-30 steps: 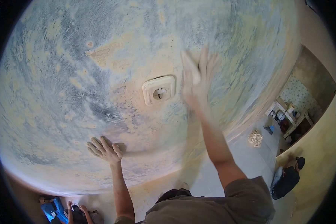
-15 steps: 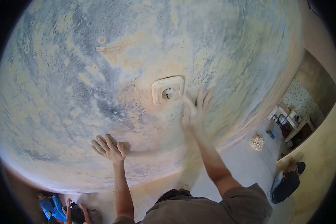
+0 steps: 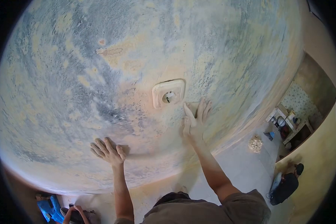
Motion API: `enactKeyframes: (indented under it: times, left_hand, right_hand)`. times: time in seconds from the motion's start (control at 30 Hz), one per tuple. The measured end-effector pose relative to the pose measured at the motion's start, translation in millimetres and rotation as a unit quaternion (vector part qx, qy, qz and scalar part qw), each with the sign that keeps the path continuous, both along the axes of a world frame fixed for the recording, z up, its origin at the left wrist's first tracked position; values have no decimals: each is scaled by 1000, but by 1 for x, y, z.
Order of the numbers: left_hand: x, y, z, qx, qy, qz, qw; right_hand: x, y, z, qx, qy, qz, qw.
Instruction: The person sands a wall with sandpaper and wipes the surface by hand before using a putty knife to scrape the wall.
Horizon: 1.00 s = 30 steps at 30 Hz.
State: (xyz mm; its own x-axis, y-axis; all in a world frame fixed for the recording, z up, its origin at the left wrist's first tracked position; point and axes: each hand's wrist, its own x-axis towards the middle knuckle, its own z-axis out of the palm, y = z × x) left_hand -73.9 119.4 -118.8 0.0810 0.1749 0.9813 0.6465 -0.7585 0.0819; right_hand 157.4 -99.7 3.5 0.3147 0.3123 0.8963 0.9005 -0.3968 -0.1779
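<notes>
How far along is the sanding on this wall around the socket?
Done: most of the wall already looks rubbed down, with blue paint worn to pale yellow patches. In hand: the right hand presses a small sanding piece just below and right of the socket; the left hand braces flat. Left: darker blue streaks remain.

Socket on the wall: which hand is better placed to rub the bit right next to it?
The right hand, probably. It lies flat on the wall just below and right of the socket, with something pale under its fingers. The left hand is spread on the wall lower and further left.
</notes>
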Motion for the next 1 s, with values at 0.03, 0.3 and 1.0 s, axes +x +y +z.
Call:
enactKeyframes:
  times: [0.03,0.3,1.0]
  left_hand:
    - [0,-2,-1,-2,-1,1,1000]
    - [0,1,0,6,8,5,1000]
    - [2,3,-1,9,-2,12,1000]
  right_hand:
    - [-6,-2,0,0,13,-5,1000]
    - [23,36,213,164,-178,58,968]
    - [40,44,217,174,-170,30,969]
